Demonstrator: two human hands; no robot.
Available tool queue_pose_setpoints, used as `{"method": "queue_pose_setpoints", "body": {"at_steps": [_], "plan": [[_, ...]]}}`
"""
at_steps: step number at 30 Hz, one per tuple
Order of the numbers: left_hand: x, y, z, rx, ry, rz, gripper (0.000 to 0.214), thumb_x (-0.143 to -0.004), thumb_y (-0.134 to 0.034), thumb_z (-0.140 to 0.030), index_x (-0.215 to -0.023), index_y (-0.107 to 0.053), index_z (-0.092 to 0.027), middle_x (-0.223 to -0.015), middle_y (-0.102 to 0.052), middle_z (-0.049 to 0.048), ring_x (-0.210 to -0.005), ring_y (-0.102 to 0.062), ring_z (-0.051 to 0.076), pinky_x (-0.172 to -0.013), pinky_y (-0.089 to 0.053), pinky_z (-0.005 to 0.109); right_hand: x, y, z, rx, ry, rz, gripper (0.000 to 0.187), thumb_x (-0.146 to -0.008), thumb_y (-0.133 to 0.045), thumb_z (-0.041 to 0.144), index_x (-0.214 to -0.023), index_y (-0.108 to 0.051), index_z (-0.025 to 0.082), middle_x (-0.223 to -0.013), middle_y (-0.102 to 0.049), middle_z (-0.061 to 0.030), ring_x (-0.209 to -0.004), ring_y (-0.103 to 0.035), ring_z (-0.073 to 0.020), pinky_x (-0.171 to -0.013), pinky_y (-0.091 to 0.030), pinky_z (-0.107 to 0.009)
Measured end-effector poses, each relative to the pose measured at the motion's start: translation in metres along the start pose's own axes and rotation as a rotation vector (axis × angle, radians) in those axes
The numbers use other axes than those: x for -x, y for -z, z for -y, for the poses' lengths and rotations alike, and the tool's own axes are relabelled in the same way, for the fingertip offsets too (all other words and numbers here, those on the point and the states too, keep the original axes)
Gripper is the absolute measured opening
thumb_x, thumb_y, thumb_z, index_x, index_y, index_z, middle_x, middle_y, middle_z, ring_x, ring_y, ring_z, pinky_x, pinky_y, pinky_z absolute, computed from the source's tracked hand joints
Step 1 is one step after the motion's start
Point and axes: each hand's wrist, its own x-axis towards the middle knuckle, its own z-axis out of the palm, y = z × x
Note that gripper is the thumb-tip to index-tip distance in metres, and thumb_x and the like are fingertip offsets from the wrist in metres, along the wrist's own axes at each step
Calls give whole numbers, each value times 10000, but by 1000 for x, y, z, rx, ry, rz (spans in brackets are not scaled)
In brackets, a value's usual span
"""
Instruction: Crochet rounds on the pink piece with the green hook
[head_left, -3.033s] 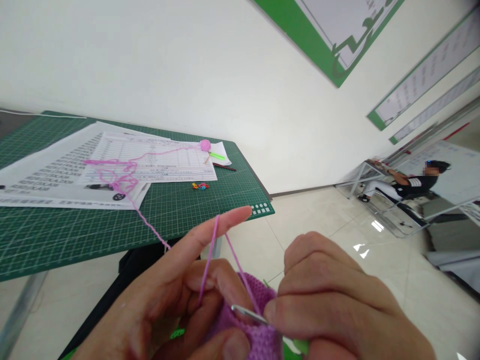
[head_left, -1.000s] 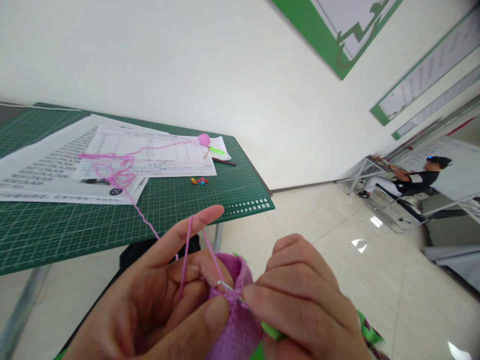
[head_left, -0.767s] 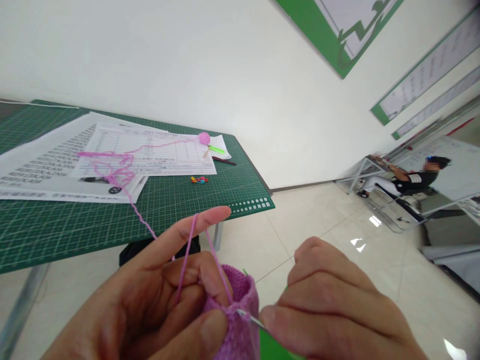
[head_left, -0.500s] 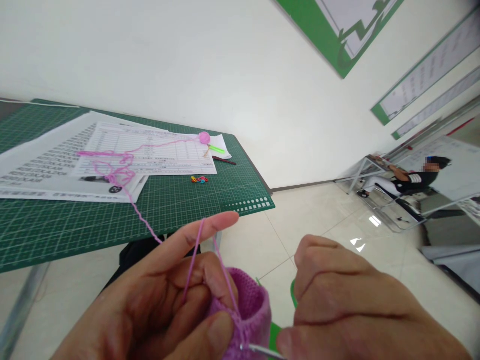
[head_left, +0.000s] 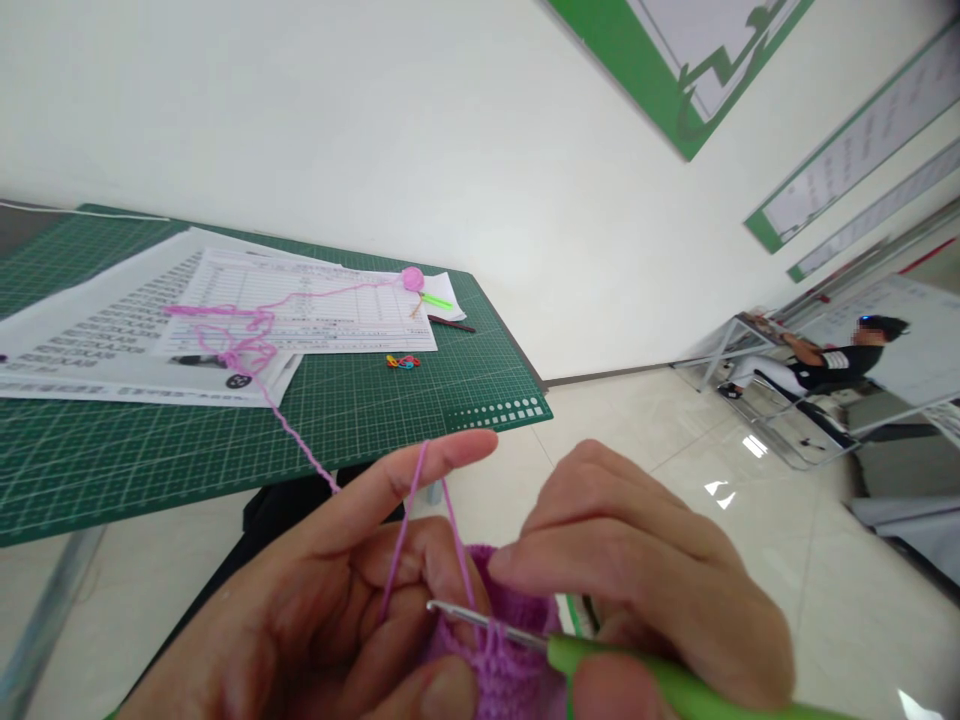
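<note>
My left hand [head_left: 360, 590] pinches the edge of a pink crocheted piece [head_left: 517, 675], tube-like with an open top. Its index finger is stretched out, and a strand of pink yarn [head_left: 409, 510] loops over it and runs down to the stitches. In my right hand [head_left: 645, 570] is a crochet hook [head_left: 592, 655] with a green handle and a silver shaft. The shaft passes through loops at the piece's rim, and the hooked tip points left, close to the taut yarn. My fingers and palms hide part of the piece.
On the green cutting mat [head_left: 360, 430] lie printed sheets [head_left: 322, 310], loose pink yarn [head_left: 247, 345], a small yarn ball [head_left: 412, 279] and coloured stitch markers [head_left: 403, 362]. Across the tiled floor a person [head_left: 832, 360] sits at another table.
My right hand has moved left and turned, bringing the green handle into sight. The hook's tip now shows left of the stitches, with loops on its shaft.
</note>
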Motion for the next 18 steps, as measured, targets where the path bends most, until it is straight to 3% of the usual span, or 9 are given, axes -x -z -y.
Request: {"method": "queue_pose_setpoints", "body": {"at_steps": [2,4,7,11,15,18], "plan": [[1,-5,-3,-37,21,-22,559,-719,-698,95,-1193,-704,-203,-697,-753,-55,-629,-727,99,-716,-595,221,4,-8,-3,-83,-42,-11,283,-1015,-433,273,-851,-636,162,-683,-635,33,-652,-599,-65,-616,-496,-228],[1,-7,-5,-81,44,-52,586,-698,-704,120,-1148,-740,-254,-668,-749,-36,-614,-722,109,-690,-604,194,5,-16,-3,-75,-71,-84,360,-1019,-422,312,-739,-597,166,-602,-591,41,-568,-548,-63,-557,-455,-237],[-1,-4,-2,-201,-23,-91,592,-698,-807,-36,-1175,-725,-378,-678,-759,-8,-629,-717,129,-637,-588,156,3,-23,-1,4,-97,-185,400,-1010,-445,302,-644,-536,170,-533,-541,46,-496,-486,-64,-500,-392,-259],[-4,1,10,-407,-160,-227,739,-576,-902,-228,-1204,-660,-533,-647,-743,-45,-554,-686,114,-616,-572,137,3,-23,1,92,-78,-210,357,-984,-496,263,-641,-515,167,-535,-534,50,-502,-468,-62,-499,-385,-265],[-4,-6,23,-511,-270,-361,710,-647,-838,-269,-1199,-594,-644,-664,-708,-101,-533,-646,101,-554,-548,116,6,-26,4,270,9,-176,283,-904,-628,234,-659,-504,166,-568,-584,54,-519,-463,-63,-511,-394,-277],[-4,-15,32,-537,-396,-434,756,-686,-836,-243,-1252,-539,-648,-683,-678,-113,-516,-583,100,-574,-557,124,8,-34,1,391,17,-261,310,-876,-613,141,-608,-460,171,-528,-573,31,-497,-444,-81,-511,-380,-306]]}}
